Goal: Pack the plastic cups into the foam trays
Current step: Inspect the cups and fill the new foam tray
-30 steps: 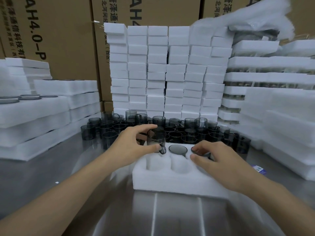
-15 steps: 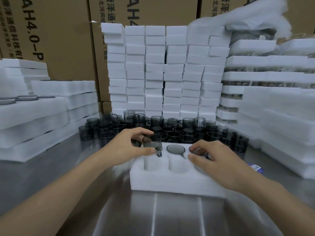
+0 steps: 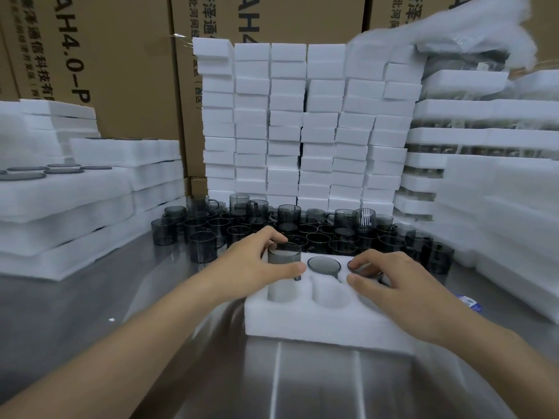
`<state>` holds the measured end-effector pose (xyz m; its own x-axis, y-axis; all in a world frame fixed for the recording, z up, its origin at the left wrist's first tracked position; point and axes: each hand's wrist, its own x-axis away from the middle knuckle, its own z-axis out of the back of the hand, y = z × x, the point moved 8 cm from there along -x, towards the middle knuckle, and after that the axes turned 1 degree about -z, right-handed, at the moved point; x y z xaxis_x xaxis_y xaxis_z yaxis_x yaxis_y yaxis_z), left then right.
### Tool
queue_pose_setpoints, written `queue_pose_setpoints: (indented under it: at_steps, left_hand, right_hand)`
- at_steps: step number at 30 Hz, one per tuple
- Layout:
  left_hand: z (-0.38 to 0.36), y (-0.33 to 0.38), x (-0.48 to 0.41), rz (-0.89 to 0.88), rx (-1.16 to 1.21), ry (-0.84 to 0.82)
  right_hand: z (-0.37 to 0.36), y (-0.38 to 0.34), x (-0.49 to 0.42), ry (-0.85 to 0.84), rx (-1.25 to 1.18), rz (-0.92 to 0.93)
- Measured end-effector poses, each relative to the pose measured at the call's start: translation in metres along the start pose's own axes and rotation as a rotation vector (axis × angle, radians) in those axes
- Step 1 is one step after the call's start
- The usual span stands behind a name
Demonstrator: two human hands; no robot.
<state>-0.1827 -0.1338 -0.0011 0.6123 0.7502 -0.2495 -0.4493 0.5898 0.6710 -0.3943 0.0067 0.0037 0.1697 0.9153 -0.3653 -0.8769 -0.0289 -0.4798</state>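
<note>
A white foam tray (image 3: 317, 323) lies on the steel table in front of me. My left hand (image 3: 251, 266) grips a smoky grey plastic cup (image 3: 284, 255) by its rim and side; the cup stands partly down in the tray's back-left hole. A second cup (image 3: 323, 264) sits sunk in the back-middle hole. My right hand (image 3: 402, 288) has its fingers curled on the rim of a third cup (image 3: 361, 267) sunk in the back-right hole. The front-row holes hold no cups.
Several loose grey cups (image 3: 302, 228) crowd the table behind the tray. A wall of stacked foam blocks (image 3: 302, 125) stands behind them. Filled foam trays (image 3: 60, 204) pile up at left, more foam stacks (image 3: 484, 182) at right. Cardboard boxes (image 3: 106, 55) form the backdrop.
My left hand has lowered its cup from above the tray partway into the back-left hole. My right hand has stayed on the back-right cup.
</note>
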Motion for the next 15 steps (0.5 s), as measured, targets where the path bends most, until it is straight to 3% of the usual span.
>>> queue_pose_setpoints:
  at_steps: [15]
  left_hand:
    - [0.006,0.014,0.006,0.027,-0.211,-0.021]
  right_hand:
    - [0.000,0.001,-0.002,0.013,-0.016,0.007]
